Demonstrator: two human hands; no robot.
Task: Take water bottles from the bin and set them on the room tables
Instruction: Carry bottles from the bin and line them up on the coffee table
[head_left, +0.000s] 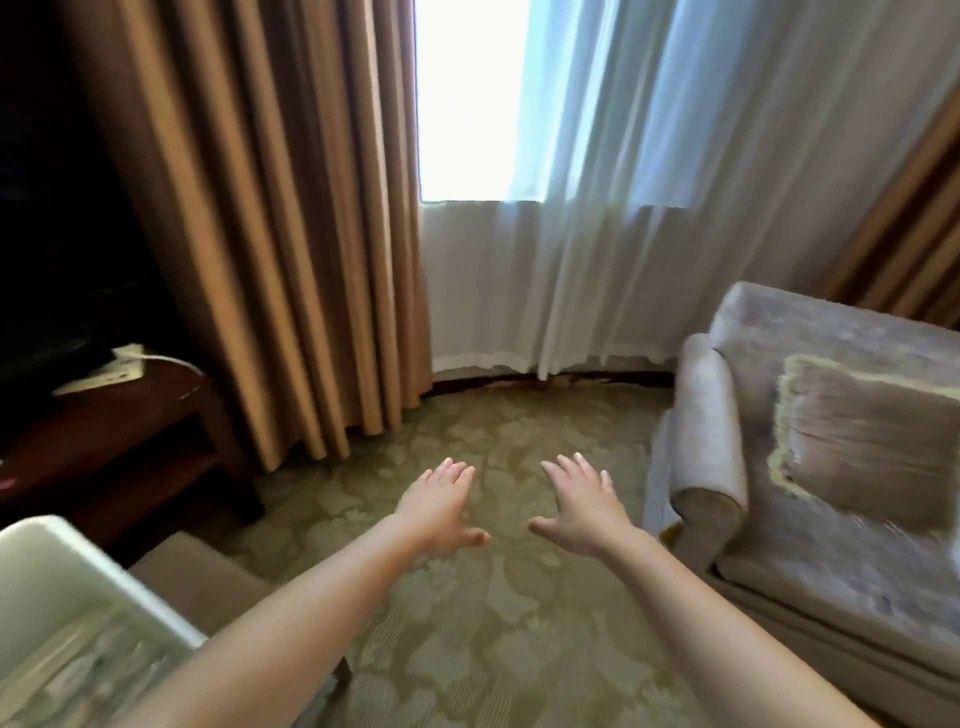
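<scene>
Hands first: the left hand (441, 506) and right hand (579, 506) are stretched forward side by side, palms down, fingers straight and spread, holding nothing, with patterned carpet (509, 623) beneath them.

The white bin (104, 566) lies back and to the left of the left hand, beside that forearm. Its contents are blurred; the pale clear shapes inside are probably the water bottles (78, 670), though that cannot be confirmed.

A dark wooden table (130, 410) stands left of the left hand and a little beyond the bin. A white item (111, 366) already sits near its far corner, so a bottle set there in haste could nudge it or land too close to the edge and tip. Swinging the left arm back for a bottle could also catch the bin's rim.

Right of the right hand, the armchair (706, 426) arm juts out, narrowing that side. Ahead of both hands the carpet runs open to the brown curtain (270, 234), giving the freest room.
</scene>
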